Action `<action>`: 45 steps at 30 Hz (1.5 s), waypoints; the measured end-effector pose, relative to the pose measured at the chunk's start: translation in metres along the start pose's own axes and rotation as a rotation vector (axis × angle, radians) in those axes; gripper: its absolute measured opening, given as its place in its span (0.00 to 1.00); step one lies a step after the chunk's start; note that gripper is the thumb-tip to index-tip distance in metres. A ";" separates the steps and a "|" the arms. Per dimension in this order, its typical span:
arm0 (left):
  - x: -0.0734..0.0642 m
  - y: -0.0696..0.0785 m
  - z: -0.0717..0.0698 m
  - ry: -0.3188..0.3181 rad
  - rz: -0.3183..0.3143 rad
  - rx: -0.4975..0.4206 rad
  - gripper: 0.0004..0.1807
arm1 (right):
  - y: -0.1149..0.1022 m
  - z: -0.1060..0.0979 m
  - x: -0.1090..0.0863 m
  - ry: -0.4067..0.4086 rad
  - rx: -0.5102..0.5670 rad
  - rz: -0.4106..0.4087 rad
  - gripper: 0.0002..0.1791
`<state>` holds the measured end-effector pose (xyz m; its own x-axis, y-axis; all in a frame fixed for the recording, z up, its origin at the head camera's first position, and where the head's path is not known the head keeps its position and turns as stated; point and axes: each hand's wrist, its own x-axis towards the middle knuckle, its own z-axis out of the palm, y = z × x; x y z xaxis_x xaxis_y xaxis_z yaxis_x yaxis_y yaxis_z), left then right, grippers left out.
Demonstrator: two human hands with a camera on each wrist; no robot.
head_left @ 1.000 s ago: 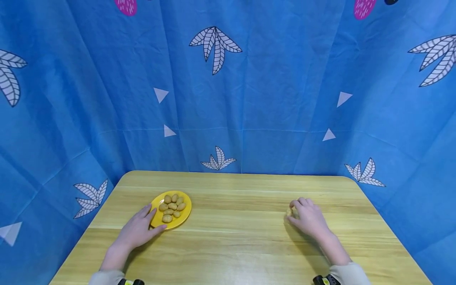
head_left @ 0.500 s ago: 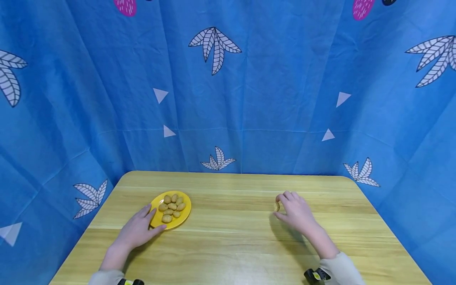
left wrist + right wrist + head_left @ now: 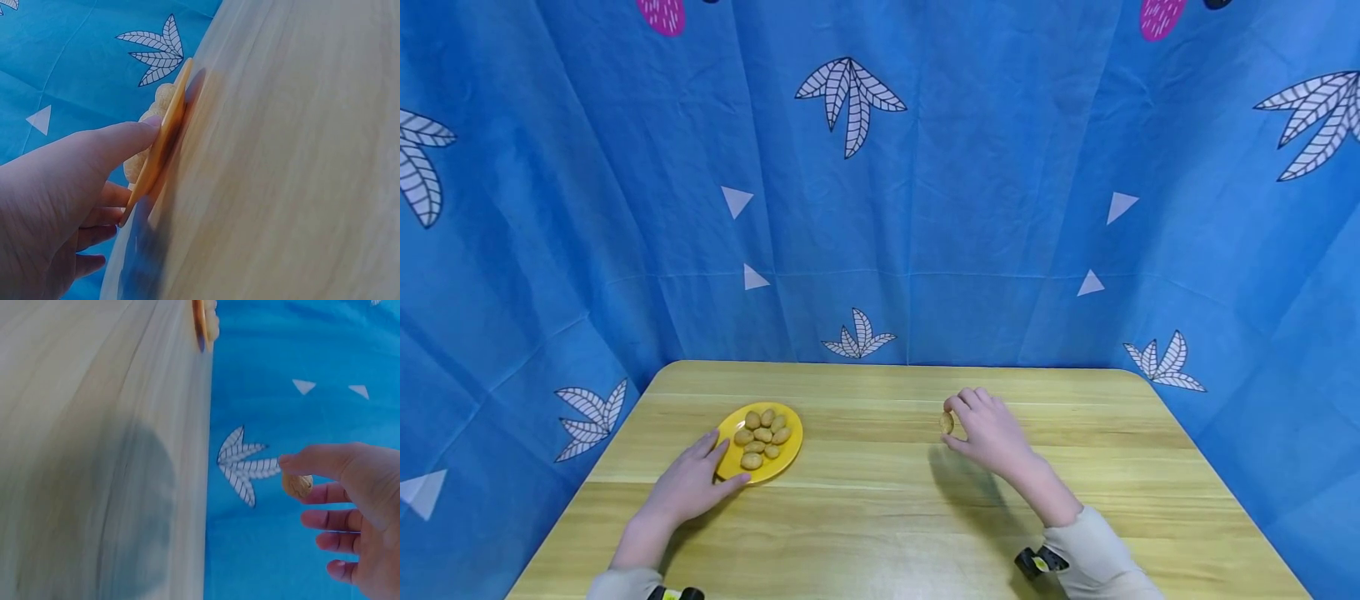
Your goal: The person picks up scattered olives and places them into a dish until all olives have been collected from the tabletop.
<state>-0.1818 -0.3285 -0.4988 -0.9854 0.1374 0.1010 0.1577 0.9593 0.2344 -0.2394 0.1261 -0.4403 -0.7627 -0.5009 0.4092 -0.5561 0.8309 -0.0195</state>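
My right hand (image 3: 988,429) holds a walnut (image 3: 947,422) between thumb and fingertips, raised over the table right of the middle. In the right wrist view the walnut (image 3: 297,485) shows a tan, ridged shell, and the other fingers are spread below it. On the left, a round yellow plate (image 3: 792,457) carries several walnuts (image 3: 763,434). My left hand (image 3: 688,479) holds this plate by its near left rim, the thumb along the front and the fingers at the left side. The left wrist view shows the thumb over the rim of the plate (image 3: 150,172).
The light wooden table (image 3: 865,517) has rounded far corners. A blue patterned curtain (image 3: 985,208) hangs behind it and down both sides. Dark wrist cameras (image 3: 1041,563) sit at both sleeve cuffs.
My right hand has moved left and away from me, lifting the walnut from near the tabletop. My left hand and the plate have stayed put.
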 end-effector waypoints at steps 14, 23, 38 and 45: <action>0.000 0.003 -0.001 -0.011 -0.010 -0.010 0.48 | -0.039 0.004 0.025 -0.024 0.001 -0.108 0.20; 0.001 0.002 -0.001 -0.019 -0.008 0.006 0.48 | -0.064 0.010 0.039 -0.028 0.002 -0.193 0.20; 0.001 0.002 -0.004 0.009 0.017 0.069 0.48 | -0.104 0.024 0.049 -0.106 -0.042 -0.290 0.20; -0.003 -0.001 -0.007 -0.001 0.006 0.087 0.50 | -0.120 0.030 0.053 -0.083 -0.048 -0.348 0.21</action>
<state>-0.1786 -0.3313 -0.4928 -0.9845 0.1433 0.1007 0.1573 0.9763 0.1488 -0.2232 -0.0074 -0.4431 -0.5557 -0.7722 0.3080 -0.7727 0.6164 0.1515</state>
